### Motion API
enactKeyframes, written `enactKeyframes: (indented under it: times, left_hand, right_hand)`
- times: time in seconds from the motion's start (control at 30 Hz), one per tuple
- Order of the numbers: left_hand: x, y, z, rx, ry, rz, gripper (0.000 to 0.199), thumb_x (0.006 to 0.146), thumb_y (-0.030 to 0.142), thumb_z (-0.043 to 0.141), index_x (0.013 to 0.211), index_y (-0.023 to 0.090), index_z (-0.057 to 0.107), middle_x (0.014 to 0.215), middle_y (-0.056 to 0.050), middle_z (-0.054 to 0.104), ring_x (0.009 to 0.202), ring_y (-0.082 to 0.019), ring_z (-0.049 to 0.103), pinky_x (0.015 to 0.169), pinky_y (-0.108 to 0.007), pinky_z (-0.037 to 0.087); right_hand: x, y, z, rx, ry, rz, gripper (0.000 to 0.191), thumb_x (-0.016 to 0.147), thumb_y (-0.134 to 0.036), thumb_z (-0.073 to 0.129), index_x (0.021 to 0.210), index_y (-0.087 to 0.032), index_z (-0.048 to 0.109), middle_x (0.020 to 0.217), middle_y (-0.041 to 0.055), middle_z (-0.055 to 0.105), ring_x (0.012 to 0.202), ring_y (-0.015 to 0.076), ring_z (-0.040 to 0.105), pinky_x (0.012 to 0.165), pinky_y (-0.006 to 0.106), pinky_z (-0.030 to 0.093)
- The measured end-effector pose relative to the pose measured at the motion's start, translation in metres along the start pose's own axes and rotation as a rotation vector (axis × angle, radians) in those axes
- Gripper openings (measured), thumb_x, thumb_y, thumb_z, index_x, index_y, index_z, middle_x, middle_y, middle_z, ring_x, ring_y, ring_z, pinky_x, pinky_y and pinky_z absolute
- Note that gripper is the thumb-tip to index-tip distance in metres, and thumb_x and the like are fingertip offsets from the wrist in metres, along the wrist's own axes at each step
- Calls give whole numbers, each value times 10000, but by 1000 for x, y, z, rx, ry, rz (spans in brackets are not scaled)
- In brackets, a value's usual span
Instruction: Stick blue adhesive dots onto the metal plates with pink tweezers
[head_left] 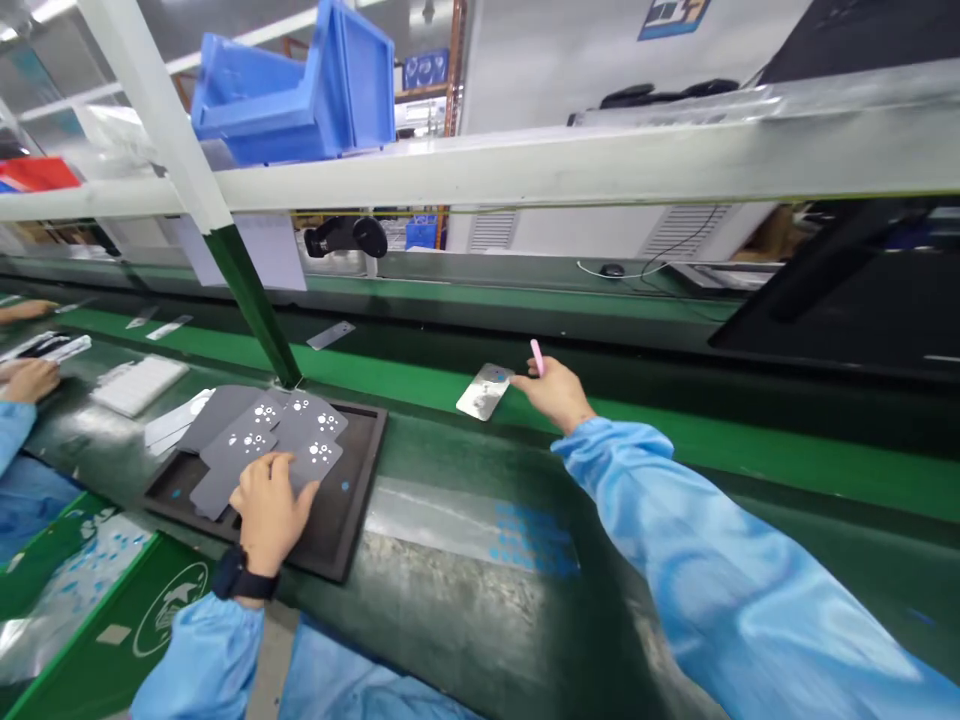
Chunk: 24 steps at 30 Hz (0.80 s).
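On the far green belt (405,388), 1 silvery plate (484,394) lies beside the right hand (556,394), closed round 1 pink stick (536,356); at left, the left hand (271,505), loosely open, touches at least 4 overlapping dark cards (223,468) in 1 tray (364,492).

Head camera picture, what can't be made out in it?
All in the head view:
- Pink tool: lower end hidden by the right hand.
- Gray sheets: exact count hidden by their overlap and the left hand.
- Blue dots on the bench strip: blurred, too indistinct to count.
- Large dark object: cut off by the right edge.
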<state>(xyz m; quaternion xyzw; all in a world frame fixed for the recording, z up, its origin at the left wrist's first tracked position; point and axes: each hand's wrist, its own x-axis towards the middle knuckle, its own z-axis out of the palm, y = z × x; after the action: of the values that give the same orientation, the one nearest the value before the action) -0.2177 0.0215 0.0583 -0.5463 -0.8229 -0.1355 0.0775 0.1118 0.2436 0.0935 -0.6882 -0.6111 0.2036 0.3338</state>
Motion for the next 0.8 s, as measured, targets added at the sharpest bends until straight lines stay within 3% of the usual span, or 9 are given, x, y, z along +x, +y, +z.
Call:
enactKeyframes:
  times: [0.1,0.17,0.33,0.43,0.6,0.7,0.8]
  left_hand:
    - [17,-21,-1,125,-291,-86,488,741,340,657,1185,179,533,1260,-157,534,1171,-359,453,868,-469,410]
    - [20,-23,0,165,-356,-78,490,759,356,632,1210,194,529,1273,-146,538,1184,-347,460,868,-450,414]
    - [20,-13,0,247,-350,-1,439,809,356,544,1212,182,552,1190,-159,610,1092,-339,561,810,-421,447]
    - [18,-10,-5,211,-250,66,354,846,255,442,1141,167,617,1031,-139,689,952,-296,643,763,-365,467]
    - [13,-16,-35,-140,35,-133,357,799,276,447,1085,236,658,733,-19,708,659,-199,656,602,-258,475]
    - [-2,-1,-42,-462,-38,-180,328,759,372,475,968,250,697,734,14,713,595,-171,633,535,-240,478]
    - [-34,40,-22,-748,-212,-113,340,725,413,487,885,223,719,832,-20,736,718,-202,666,632,-275,525]
  right_hand:
    - [-24,10,10,5,-84,-36,158,664,-255,688,789,-182,625,853,70,684,817,224,635,749,308,459]
    - [-52,18,20,42,-153,-78,128,658,-269,680,750,-196,628,798,45,683,767,210,634,718,298,461]
    - [-105,27,24,128,-272,-110,120,643,-304,646,708,-205,627,637,-7,620,615,171,571,608,280,422]
    - [-118,28,12,220,-314,-81,156,645,-347,624,694,-199,630,553,-30,547,534,142,494,540,265,372]
    - [-128,36,-11,642,-377,134,260,646,-433,589,656,-174,616,524,-26,486,446,101,388,442,250,301]
    - [-135,41,-18,782,-325,157,310,630,-475,626,617,-165,621,573,7,539,506,113,457,474,251,363]
    - [-144,46,-14,718,-358,166,387,657,-552,625,622,-167,629,477,-35,465,438,92,411,424,232,330]
